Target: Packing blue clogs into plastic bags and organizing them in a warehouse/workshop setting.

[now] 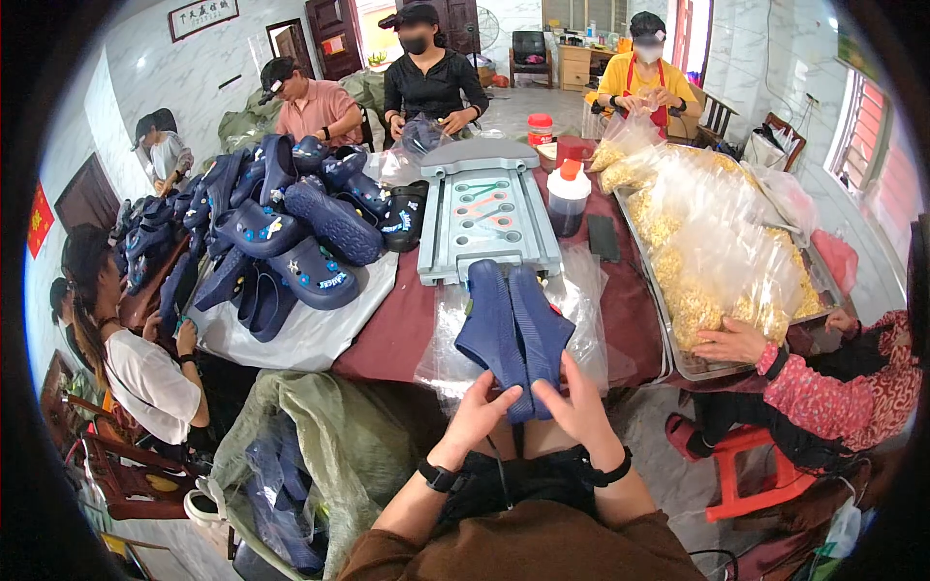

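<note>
A pair of navy blue foam clogs (491, 329) is held side by side in front of me, pressed together along their inner edges, toes pointing away. My left hand (477, 412) grips the near end of the left clog, thumb on top. On the right clog (542, 334), my right hand (578, 407) holds the near end the same way. A clear plastic bag (584, 334) lies on the table beneath the pair. Just beyond the toes is a grey metal plate (489, 250) with a row of link-shaped patterns. The undersides of the clogs and several fingertips are hidden.
Many navy clogs with charms (334, 228) are heaped at the left. A metal tray (663, 324) of bagged yellow pieces stands right; a co-worker's hand (734, 342) rests on it. An open sack (334, 407) holds bagged clogs. A red-capped bottle (566, 201) stands behind. Co-workers surround the table.
</note>
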The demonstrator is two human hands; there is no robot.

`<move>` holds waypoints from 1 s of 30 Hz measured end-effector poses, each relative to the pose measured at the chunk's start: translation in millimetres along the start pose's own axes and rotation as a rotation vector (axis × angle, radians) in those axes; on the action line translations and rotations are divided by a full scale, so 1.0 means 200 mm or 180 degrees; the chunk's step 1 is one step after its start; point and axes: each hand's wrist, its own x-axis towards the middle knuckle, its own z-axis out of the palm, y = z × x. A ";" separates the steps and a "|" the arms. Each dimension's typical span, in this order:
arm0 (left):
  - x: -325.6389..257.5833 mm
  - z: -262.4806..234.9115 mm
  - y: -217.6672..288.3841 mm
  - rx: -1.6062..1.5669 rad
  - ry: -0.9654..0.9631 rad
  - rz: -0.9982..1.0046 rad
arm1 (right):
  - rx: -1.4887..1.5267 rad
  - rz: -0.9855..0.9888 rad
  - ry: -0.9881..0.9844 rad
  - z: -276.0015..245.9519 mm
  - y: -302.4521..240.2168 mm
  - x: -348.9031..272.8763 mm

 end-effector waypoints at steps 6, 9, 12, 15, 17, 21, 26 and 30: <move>0.02 0.04 -0.03 0.0200 -0.0110 -0.0045 | -0.1485 -0.0643 0.0040 0.03 -0.04 -0.04; 0.01 0.06 -0.04 -0.0030 -0.0154 0.0013 | -0.1813 -0.0672 0.0256 0.07 -0.08 -0.04; 0.01 0.06 -0.02 0.0046 -0.0250 0.0097 | -0.1886 -0.0676 0.0317 0.08 -0.07 -0.03; 0.00 0.07 0.01 -0.0016 -0.0407 0.0007 | -0.1968 -0.0603 0.0428 0.07 -0.08 -0.02; 0.03 0.05 -0.04 0.0091 -0.0480 0.0108 | -0.1913 -0.0610 0.0462 0.07 -0.04 0.00; 0.02 0.03 -0.07 0.0265 -0.0401 0.0009 | -0.1667 -0.0551 0.0570 0.03 -0.01 0.02; -0.01 -0.07 0.01 0.1213 -0.0044 0.0261 | -0.1116 -0.0629 0.0898 -0.11 0.01 0.04; 0.02 -0.18 0.04 0.2655 0.0062 0.1247 | -0.1117 -0.0329 0.1162 -0.24 0.09 0.00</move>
